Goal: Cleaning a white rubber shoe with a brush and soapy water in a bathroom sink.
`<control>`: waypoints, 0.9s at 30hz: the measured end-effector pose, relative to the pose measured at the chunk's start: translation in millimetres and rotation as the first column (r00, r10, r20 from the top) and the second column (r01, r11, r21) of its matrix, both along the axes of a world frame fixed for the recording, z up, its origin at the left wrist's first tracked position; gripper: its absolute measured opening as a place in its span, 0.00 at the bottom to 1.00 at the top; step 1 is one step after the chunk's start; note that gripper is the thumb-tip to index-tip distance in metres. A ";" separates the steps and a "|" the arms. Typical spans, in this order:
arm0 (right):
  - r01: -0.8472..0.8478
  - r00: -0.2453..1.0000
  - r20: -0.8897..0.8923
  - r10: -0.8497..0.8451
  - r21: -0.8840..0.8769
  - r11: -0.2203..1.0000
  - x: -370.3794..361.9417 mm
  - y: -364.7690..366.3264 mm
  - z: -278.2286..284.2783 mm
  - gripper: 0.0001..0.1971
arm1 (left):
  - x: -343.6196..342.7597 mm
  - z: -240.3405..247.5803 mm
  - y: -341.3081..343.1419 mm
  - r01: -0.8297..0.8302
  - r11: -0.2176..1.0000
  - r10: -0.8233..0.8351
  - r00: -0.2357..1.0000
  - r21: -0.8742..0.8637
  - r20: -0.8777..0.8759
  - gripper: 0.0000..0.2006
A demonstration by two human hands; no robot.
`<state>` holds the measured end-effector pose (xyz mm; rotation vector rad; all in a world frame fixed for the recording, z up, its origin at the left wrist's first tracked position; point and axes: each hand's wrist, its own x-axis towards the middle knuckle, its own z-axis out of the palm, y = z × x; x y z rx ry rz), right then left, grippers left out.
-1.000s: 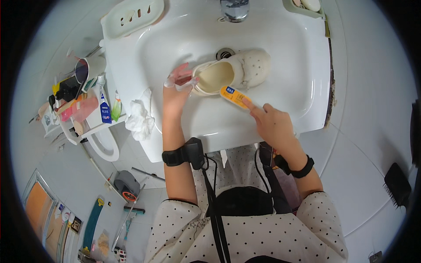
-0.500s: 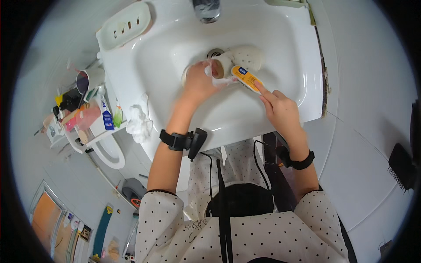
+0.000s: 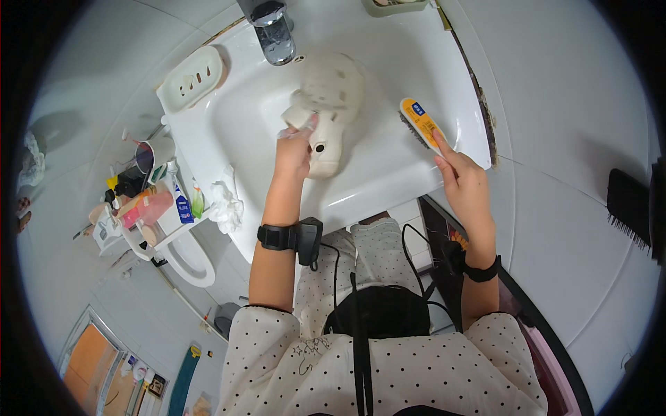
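A white clog (image 3: 334,142) with holes in its upper is in the white sink (image 3: 243,125), its outline partly smeared by motion. The holed part points toward the tap, and a dark round rivet shows nearer me. My left hand (image 3: 295,150) grips the clog at its left side, with white foam on the fingers. Whether a second clog lies under or behind it, I cannot tell. Over the sink's right side, my right hand (image 3: 463,182) holds a scrub brush (image 3: 420,123) with a yellow back and dark bristles. The brush is apart from the clog.
A chrome tap (image 3: 272,35) stands at the sink's far edge, with a white soap dish (image 3: 194,78) to its left. Crumpled white tissue (image 3: 225,200) hangs at the left rim. Toiletries, including a blue and white tube (image 3: 180,194), crowd a shelf at left.
My left hand has turned the clog, so its holed upper now shows. The brush in my right hand has moved away from the clog to the right. The whole view has shifted.
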<state>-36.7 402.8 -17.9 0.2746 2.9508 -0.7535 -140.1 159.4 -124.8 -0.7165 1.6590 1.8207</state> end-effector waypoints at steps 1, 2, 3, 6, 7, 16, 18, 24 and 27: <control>0.002 1.000 -0.005 -0.002 -0.027 1.000 1.0 -3.6 2.3 0.19 | 1.5 3.8 -3.2 -0.213 0.953 0.203 0.977 0.215 0.071 0.12; 0.002 1.000 -0.010 -0.002 -0.055 0.999 1.6 -8.3 4.4 0.19 | 2.5 7.0 -6.9 -0.417 0.816 0.376 0.909 0.400 0.181 0.13; 0.004 1.000 -0.013 -0.004 -0.049 0.999 2.8 -12.3 3.4 0.19 | 2.7 4.9 -3.8 -0.533 0.704 0.465 0.846 0.469 0.262 0.15; -0.071 0.995 -0.071 0.063 -0.110 0.991 7.8 -32.3 -8.3 0.21 | 14.3 2.5 12.5 -0.725 0.553 0.561 0.689 0.411 0.460 0.14; -0.103 0.993 -0.069 0.093 -0.153 0.983 10.0 -44.4 -8.4 0.21 | 20.1 2.0 12.6 -0.734 0.410 0.539 0.674 0.541 0.505 0.14; -0.195 0.978 0.068 0.200 -0.066 0.979 4.5 -55.8 -52.3 0.22 | 47.1 -18.3 23.6 -0.800 0.235 0.637 0.556 0.552 0.534 0.18; -0.210 0.974 0.063 0.216 -0.092 0.973 -4.9 -53.5 -67.3 0.22 | 45.7 -24.7 32.4 -0.815 0.229 0.618 0.545 0.533 0.568 0.18; -0.179 0.971 0.115 0.211 -0.241 0.954 -19.8 -59.7 -74.4 0.20 | 45.9 -21.5 51.6 -0.547 0.754 0.473 0.836 0.364 0.276 0.12; 0.093 0.971 0.237 0.040 -0.525 0.846 -27.7 -53.8 -76.4 0.19 | 61.0 -29.6 51.8 -0.215 0.953 0.211 0.976 0.215 0.043 0.08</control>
